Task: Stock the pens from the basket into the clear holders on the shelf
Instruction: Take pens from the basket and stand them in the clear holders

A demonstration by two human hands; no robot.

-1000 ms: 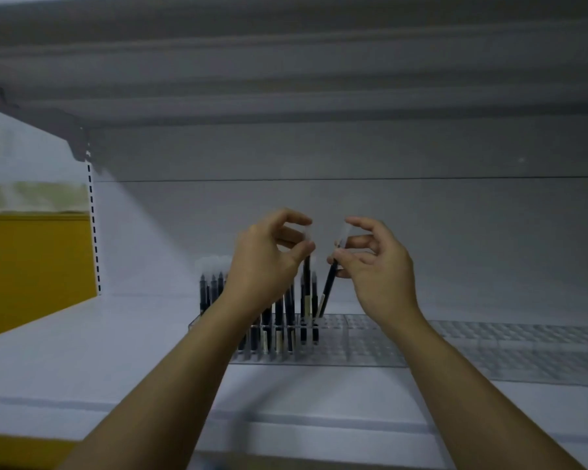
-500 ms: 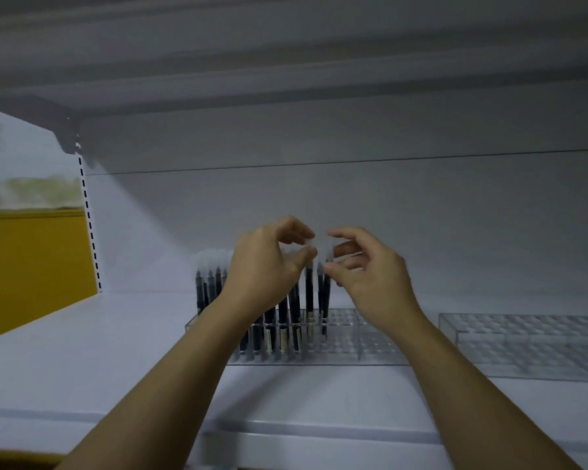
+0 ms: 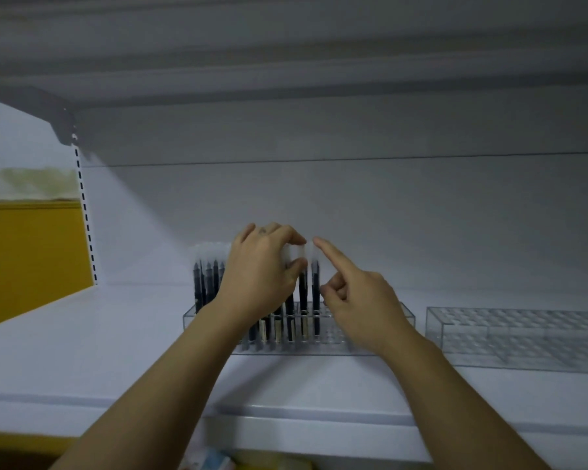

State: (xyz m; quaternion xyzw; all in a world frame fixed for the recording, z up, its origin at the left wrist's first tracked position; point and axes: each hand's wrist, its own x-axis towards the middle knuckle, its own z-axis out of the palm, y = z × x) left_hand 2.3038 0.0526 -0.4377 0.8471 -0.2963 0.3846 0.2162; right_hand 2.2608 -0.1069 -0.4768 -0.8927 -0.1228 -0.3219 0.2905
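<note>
At the white shelf (image 3: 82, 351), the left hand (image 3: 262, 276) is closed in a pinch on the white cap of a pen (image 3: 302, 290) that stands upright in the clear holder (image 3: 340, 337). Just beside it, the right hand (image 3: 357, 300) is held with only its index finger straightened, the tip laid against the cap of the rightmost pen (image 3: 315, 293); nothing is grasped. More dark pens (image 3: 207, 283) are seated upright behind the left hand. A second holder (image 3: 516, 334) is set further right.

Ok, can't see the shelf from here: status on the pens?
Left hand pinching a pen by its cap. Right hand forefinger touching the end pen. Other pens upright in left holder; right holder looks empty.
</note>
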